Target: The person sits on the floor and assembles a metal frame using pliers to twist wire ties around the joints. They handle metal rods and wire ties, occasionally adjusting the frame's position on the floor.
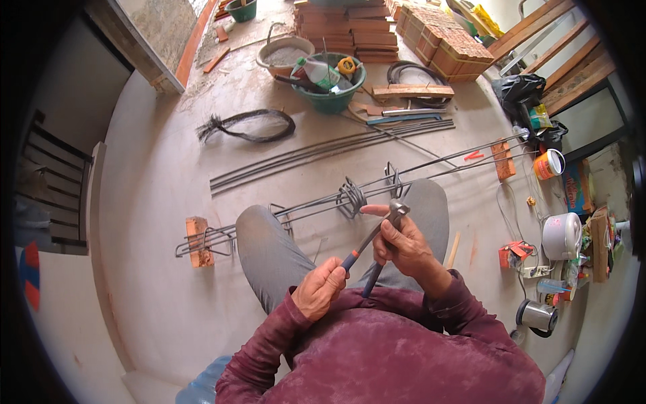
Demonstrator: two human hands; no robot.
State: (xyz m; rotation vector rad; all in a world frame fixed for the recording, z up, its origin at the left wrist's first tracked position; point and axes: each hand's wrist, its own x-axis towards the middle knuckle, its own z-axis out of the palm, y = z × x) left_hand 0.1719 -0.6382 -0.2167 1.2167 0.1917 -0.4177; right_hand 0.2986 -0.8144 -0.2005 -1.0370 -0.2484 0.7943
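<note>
Pincers (369, 239) stretch from the left hand (321, 288) to the right hand (405, 248).

Rods (313, 203) lie beyond the pincers (366, 242), on 2 bricks (200, 259).

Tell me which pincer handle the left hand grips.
The left handle, showing an orange band, is in the left hand; the right handle extends below the right hand, its end free.

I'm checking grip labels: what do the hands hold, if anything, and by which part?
Pincers: the left hand grips one handle, the right hand holds them near the head.
</note>
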